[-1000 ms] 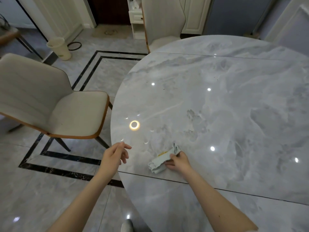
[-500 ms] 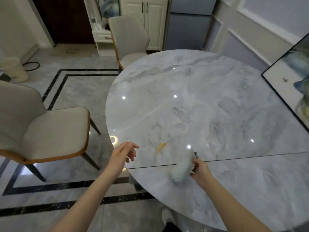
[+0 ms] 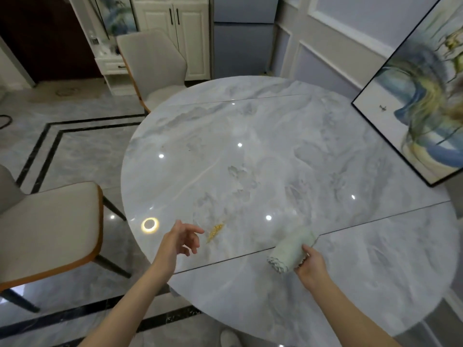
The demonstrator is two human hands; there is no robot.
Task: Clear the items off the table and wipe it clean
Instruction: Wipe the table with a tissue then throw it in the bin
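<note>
From the head camera, the right hand point(image 3: 310, 265) grips a bunched pale cloth point(image 3: 292, 249) that rests on the marble table point(image 3: 275, 159). The left hand point(image 3: 179, 242) hovers with fingers loosely spread, holding nothing. A yellow smear point(image 3: 215, 232) lies between the hands, just beside the left fingers.

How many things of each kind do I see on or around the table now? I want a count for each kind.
Chairs: 2, one at the left, one at the far side
Cloths: 1, pale cloth held by the right hand
Yellow smears: 1
Framed pictures: 1
Total: 5
</note>
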